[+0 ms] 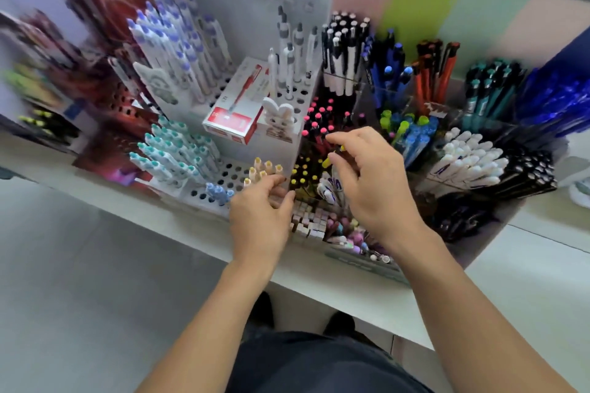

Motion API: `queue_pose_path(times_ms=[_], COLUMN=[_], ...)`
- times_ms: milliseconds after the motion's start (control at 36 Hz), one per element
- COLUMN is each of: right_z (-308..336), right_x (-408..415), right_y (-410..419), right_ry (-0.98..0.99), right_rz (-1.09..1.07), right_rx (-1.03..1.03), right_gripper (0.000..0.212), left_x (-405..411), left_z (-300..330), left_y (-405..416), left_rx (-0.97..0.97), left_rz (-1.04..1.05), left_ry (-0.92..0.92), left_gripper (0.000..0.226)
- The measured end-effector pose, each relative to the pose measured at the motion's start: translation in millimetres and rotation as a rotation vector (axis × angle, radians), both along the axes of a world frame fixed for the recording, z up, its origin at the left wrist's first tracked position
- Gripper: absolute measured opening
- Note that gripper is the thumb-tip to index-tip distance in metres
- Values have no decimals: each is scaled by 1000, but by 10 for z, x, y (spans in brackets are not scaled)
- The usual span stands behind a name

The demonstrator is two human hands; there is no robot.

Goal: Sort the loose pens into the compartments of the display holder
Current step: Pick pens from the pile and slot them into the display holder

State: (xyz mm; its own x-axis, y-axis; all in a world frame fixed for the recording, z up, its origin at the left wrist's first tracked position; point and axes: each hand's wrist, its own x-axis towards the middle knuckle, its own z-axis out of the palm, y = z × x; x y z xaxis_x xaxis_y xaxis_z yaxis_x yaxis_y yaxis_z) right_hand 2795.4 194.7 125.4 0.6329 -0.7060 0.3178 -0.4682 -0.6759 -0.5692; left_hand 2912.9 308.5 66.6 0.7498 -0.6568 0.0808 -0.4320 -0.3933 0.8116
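Fingers of my right hand [373,182] pinch a yellow-tipped pen [329,160] above the yellow-capped compartment [301,173]; left hand [260,212] loosely curled, empty, beside it.

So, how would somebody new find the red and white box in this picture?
Look at the white peg-hole rack left of the clear pen compartments. The red and white box lies tilted on it, beside a white rabbit figure. It is the only flat carton among standing pens.

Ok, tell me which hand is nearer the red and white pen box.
Left. The left hand is below the red and white pen box, slightly right; the right hand is farther off to the box's right.
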Motion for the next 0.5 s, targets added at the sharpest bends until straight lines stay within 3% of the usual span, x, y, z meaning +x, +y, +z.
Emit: queue_pose_path(times_ms=[83, 222, 500], right_z=[41, -35, -325], right_x=[26, 123, 263], right_y=[22, 14, 53], right_ry=[14, 38, 282], right_rz=[-20, -87, -155], right_rx=[23, 25, 158], right_gripper=[34, 18, 20], left_x=[13, -15, 37], left_z=[-2, -21, -23], left_y=[-32, -63, -55], left_rx=[23, 2, 20], left_rz=[-62, -113, -187], left_ry=[-3, 19, 40], left_gripper=[36, 34, 32])
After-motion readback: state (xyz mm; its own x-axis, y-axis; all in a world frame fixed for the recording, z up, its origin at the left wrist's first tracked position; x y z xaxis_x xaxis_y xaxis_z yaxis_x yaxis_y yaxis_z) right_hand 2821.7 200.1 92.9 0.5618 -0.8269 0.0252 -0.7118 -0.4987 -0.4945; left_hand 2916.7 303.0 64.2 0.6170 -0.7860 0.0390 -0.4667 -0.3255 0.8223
